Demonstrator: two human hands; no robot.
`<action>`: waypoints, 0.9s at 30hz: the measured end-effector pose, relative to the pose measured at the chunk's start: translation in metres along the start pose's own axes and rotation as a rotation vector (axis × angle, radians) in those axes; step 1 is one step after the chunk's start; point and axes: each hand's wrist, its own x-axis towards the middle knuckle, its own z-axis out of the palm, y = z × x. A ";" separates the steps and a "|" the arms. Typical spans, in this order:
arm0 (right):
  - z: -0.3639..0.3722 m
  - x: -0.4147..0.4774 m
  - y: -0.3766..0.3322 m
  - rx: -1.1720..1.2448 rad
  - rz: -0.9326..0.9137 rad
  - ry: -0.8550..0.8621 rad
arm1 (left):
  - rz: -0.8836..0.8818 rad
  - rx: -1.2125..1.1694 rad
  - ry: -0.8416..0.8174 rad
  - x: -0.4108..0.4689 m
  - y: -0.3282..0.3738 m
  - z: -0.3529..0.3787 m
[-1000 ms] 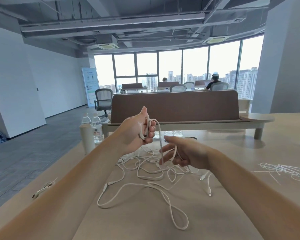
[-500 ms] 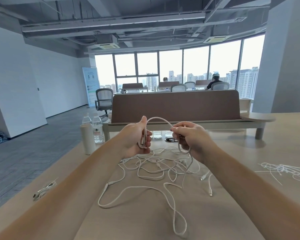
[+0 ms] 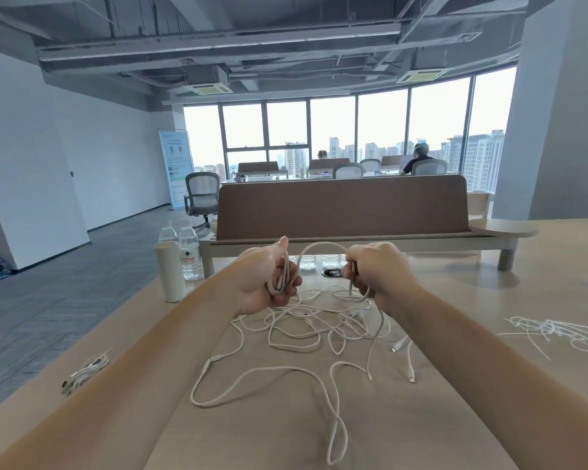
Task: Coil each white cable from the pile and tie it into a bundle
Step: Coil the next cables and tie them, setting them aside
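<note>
Left hand clenched round coiled white cable, right hand gripping its loose run, cable pile on bench below hands, water bottles centre left

From where I stand, the left hand and right hand are at mid-frame, just beside each other over the light wooden table. The white cable arches between them, coiled in the left. Below the hands lies the tangled pile of white cables, with loops trailing toward bottom centre. A tied white cable bundle sits at the lower left table edge. A white cylindrical bottle and two clear plastic water bottles stand left of the hands. The brown padded divider panel rises behind them. Thin white plastic ties lie at the right.
</note>
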 end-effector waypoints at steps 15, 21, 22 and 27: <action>-0.006 0.003 -0.001 0.251 0.040 -0.029 | -0.026 0.033 -0.068 0.000 -0.006 0.006; 0.011 -0.021 0.000 -0.053 -0.295 -0.155 | -0.021 -0.081 -0.009 0.005 -0.005 0.015; 0.014 -0.024 0.000 -0.144 -0.341 -0.139 | -0.020 -0.093 -0.014 0.005 -0.005 0.015; 0.022 -0.034 0.001 -0.302 -0.443 -0.237 | 0.040 -0.103 -0.009 0.004 -0.007 0.014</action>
